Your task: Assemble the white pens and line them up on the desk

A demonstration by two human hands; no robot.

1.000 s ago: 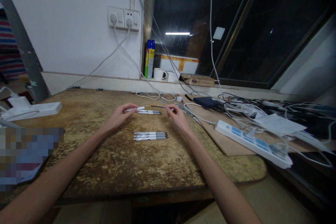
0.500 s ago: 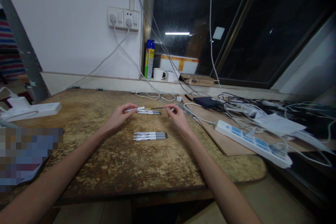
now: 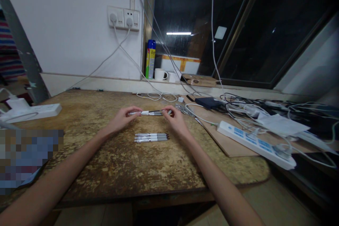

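Mid-assembly, by the look of it: left hand (image 3: 122, 118) pinching the pale barrel end of a pen (image 3: 148, 113), right hand (image 3: 173, 119) closed on its dark tip end, held level just above the table (image 3: 106, 155). Finished-looking pens (image 3: 151, 137) lying side by side nearer the body. Next, likely, pushing the two ends squarely together, keeping both parts in line.

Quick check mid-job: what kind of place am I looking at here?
Probably a makeshift home or small-workshop bench by a night window: a worn, stained wooden table, white power strips tangled with cables, and a white mug and spray can on the sill.
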